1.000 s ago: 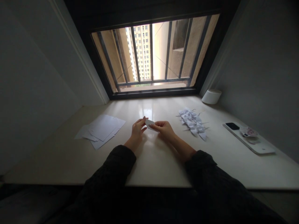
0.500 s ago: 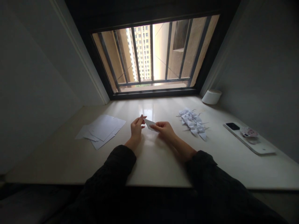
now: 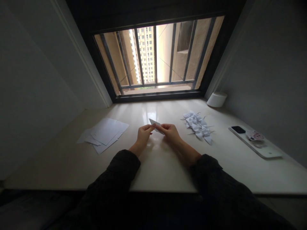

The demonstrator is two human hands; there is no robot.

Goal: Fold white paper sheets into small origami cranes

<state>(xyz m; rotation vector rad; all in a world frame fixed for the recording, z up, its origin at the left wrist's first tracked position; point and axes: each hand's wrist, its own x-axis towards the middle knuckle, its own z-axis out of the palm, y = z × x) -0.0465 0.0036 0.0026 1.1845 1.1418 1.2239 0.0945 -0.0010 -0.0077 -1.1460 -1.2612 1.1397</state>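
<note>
A small piece of folded white paper [image 3: 154, 122] is held between my two hands, above the middle of the pale sill. My left hand [image 3: 144, 133] pinches its near edge with thumb and fingers. From the other side my right hand [image 3: 169, 131] grips the same paper, its thumb close to the left thumb. The paper's pointed tip sticks up past the fingers toward the window, while its lower part is hidden by them. To the right of my right hand lies a cluster of folded paper cranes [image 3: 198, 124].
Loose white paper sheets [image 3: 106, 132] overlap on the left of the windowsill [image 3: 160, 172]. On the right lies a phone [image 3: 268, 150] with a round decorated grip on its back. A white cup-like object [image 3: 216, 99] stands in the far right corner, by the barred window [image 3: 155, 57].
My left hand has moved right and closed its thumb and fingers on the folded paper near the right thumb. The paper has turned slightly. My right hand has barely moved.
</note>
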